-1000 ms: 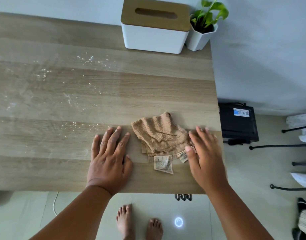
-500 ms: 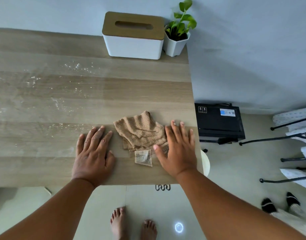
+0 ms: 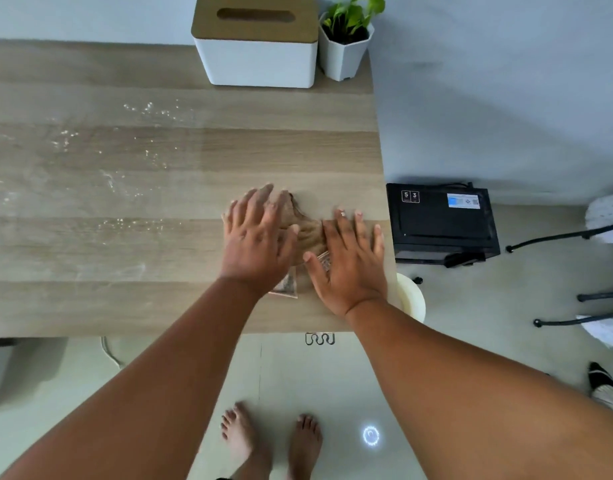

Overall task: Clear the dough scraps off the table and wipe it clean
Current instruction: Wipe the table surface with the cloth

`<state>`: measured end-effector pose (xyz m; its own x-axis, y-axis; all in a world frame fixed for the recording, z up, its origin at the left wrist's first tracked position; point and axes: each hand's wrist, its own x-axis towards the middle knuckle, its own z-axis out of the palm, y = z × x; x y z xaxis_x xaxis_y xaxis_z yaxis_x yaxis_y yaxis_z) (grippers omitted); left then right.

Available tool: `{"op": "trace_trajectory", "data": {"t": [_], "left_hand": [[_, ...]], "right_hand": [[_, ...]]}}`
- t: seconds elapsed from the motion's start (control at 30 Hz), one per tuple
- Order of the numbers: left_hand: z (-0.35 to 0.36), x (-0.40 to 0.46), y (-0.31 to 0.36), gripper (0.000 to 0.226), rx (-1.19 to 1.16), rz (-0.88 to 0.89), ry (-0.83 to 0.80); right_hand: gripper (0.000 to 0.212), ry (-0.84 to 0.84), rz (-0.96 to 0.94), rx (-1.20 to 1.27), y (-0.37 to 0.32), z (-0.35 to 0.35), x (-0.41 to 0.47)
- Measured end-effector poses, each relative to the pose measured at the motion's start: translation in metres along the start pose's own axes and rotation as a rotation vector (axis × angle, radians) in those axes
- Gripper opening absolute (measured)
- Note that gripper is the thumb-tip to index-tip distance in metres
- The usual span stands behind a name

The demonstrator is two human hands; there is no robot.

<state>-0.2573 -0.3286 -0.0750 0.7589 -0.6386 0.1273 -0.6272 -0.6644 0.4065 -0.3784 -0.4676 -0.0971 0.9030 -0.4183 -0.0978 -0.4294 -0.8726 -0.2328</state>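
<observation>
Both hands flat, fingers spread: left hand (image 3: 260,242) and right hand (image 3: 350,261) pressing crumpled tan terry cloth (image 3: 310,233). Bunching it firmly before wiping floury wooden table (image 3: 125,209).

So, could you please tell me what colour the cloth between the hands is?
The cloth is light brown, like tan terry; the head view shows it.

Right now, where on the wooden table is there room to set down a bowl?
Free: the broad wooden table strip between the white tissue box and the brown cloth, and the flour-dusted left half. Crowded: the near right corner, under both hands.
</observation>
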Motion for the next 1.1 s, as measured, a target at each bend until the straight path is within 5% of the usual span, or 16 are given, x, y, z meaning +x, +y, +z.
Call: {"op": "trace_trajectory", "data": {"t": [0.17,0.57,0.8,1.1], "left_hand": [[0.033,0.006,0.013,0.066,0.269,-0.032,-0.184],[0.015,-0.067,-0.021,0.082,0.257,-0.091,-0.123],[-0.024,-0.118,-0.095,0.082,0.302,-0.227,-0.152],[-0.037,-0.071,-0.131,0.1,0.29,-0.481,-0.161]], "right_hand": [[0.078,0.034,0.024,0.037,-0.003,-0.001,0.0],[0.071,0.04,-0.044,-0.053,-0.001,0.005,-0.001],[0.07,0.053,-0.034,-0.118,-0.006,0.008,0.002],[0.075,0.017,0.123,-0.04,-0.076,0.008,0.064]]}}
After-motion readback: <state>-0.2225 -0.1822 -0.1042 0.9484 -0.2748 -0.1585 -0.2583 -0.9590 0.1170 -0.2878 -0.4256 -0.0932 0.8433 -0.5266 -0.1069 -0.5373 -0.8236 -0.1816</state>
